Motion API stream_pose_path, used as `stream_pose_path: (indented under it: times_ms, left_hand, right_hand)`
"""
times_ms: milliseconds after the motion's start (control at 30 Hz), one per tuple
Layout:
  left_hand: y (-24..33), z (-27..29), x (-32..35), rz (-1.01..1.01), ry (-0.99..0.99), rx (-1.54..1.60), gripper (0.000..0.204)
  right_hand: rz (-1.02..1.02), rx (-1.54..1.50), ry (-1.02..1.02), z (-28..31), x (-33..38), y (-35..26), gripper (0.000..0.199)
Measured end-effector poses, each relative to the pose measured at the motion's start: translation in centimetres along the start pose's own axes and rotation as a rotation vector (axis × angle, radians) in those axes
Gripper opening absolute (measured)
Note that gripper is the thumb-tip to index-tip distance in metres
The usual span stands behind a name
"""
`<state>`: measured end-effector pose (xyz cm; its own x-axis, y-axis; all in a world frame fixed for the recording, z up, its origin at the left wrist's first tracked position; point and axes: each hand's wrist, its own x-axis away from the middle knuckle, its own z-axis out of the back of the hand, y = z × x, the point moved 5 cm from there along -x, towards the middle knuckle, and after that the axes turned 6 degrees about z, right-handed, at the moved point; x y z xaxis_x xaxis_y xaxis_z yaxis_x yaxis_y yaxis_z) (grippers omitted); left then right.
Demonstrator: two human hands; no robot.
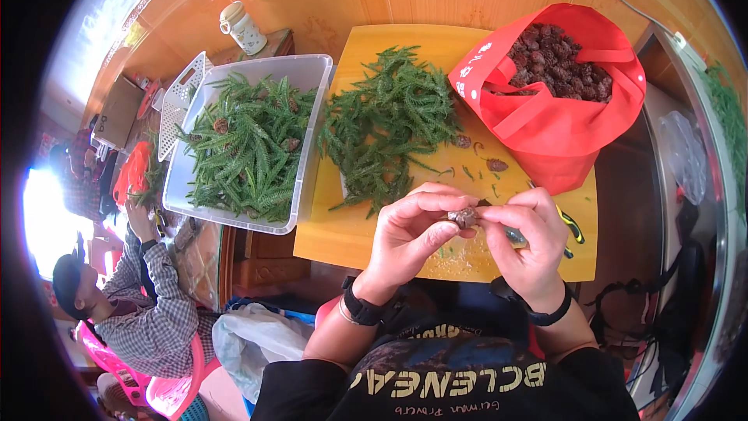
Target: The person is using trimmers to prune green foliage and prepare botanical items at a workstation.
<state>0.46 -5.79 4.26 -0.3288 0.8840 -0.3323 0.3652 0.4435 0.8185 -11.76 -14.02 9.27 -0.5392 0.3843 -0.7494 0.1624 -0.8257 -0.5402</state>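
Observation:
Over the near part of the yellow table [374,242], my two hands meet around a small brown pine cone [463,217]. My left hand [409,226] pinches it between thumb and fingertips. The fingertips of my right hand [534,238] are closed at its other side, by a small dark bit whose kind I cannot make out. Beyond my hands lies a heap of green fir sprigs [389,121]. A loose pine cone [496,164] rests to its right. Yellow-and-black handled pliers [573,226] lie partly hidden behind my right hand.
A red bag [545,129] full of pine cones stands at the right. A clear plastic bin [308,164] holds sprigs and some cones at the left. Behind it is a white bottle [242,29]. Another person [148,304] sits far left beside a plastic bag [257,339].

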Motion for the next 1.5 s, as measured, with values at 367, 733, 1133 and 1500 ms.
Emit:
stream_pose_path:
  times_ms: [367, 733, 1133, 1500]
  left_hand:
    - [-0.3, -0.1, 0.2, 0.291, 0.18, 0.091, 0.029]
    - [-0.6, 0.1, 0.3, 0.36, 0.205, 0.237, 0.028]
    - [-0.6, 0.2, 0.4, 0.353, 0.228, 0.175, 0.028]
    - [-0.5, 0.0, 0.5, 0.343, 0.217, 0.179, 0.031]
  right_hand:
    - [-0.196, -0.13, -0.09, -0.5, -0.1, 1.1, 0.01]
    - [-0.325, -0.216, -0.129, -1.0, 0.0, 1.3, 0.009]
    - [-0.269, -0.165, -0.151, -0.5, -0.1, 0.9, 0.01]
    - [-0.165, -0.127, -0.1, -0.5, -0.1, 0.9, 0.014]
